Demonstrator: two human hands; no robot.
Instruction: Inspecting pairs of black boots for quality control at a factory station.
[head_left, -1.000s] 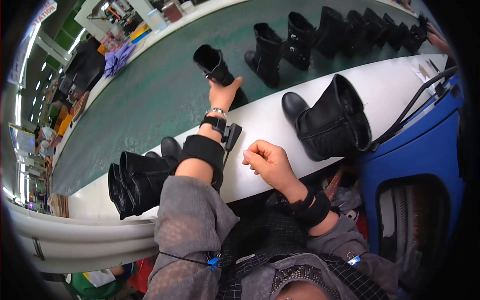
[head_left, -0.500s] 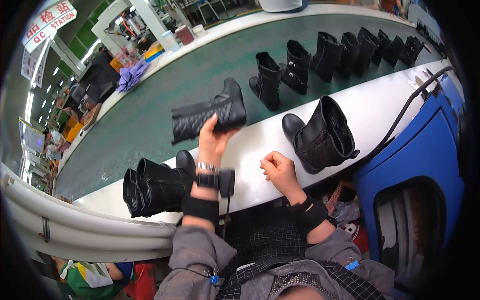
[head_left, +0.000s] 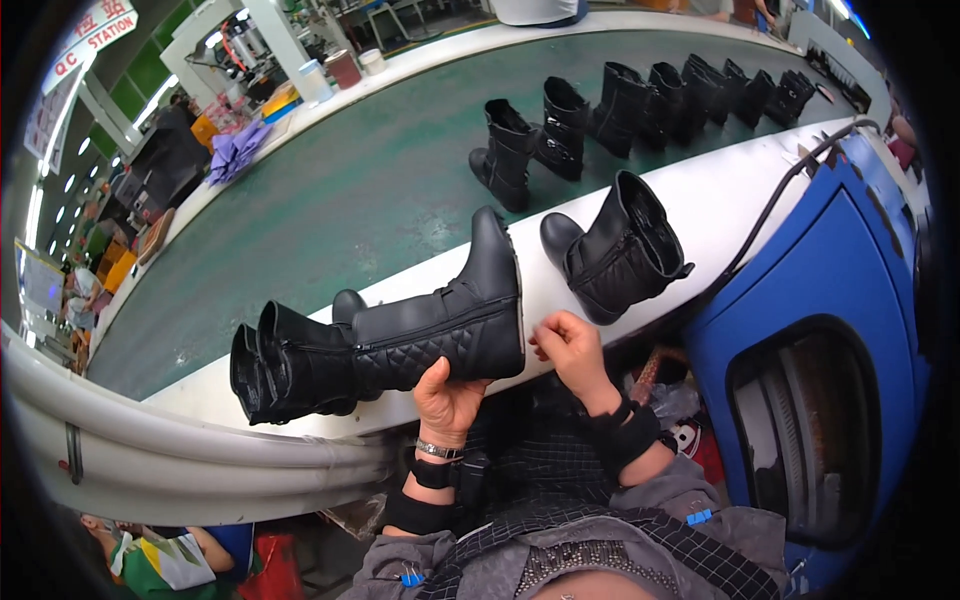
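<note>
My left hand [head_left: 450, 400] grips a black quilted boot [head_left: 440, 330] from below, thumb on its quilted side. The boot lies sideways in the air, toe pointing up and away, sole facing right. Beside that sole is my right hand [head_left: 570, 350], its fingers curled together; whether something small is between them I cannot make out. A second black boot [head_left: 625, 250] stands upright on the white ledge [head_left: 745, 190], right of my right hand. More black boots [head_left: 300, 360] lie on the ledge at the left, partly covered by the held boot's shaft.
Beyond the ledge runs a green conveyor belt [head_left: 300, 250], with a row of black boots [head_left: 620, 110] standing toward the far right. A blue machine [head_left: 800, 300] with a black cable is close on my right. White pipes [head_left: 200, 440] curve along my left. A person [head_left: 165, 560] sits at the lower left.
My left hand has brought the boot nearer to me, down off the belt side, and turned it so its sole faces my right hand. The right hand stays curled. The whole view has shifted slightly.
</note>
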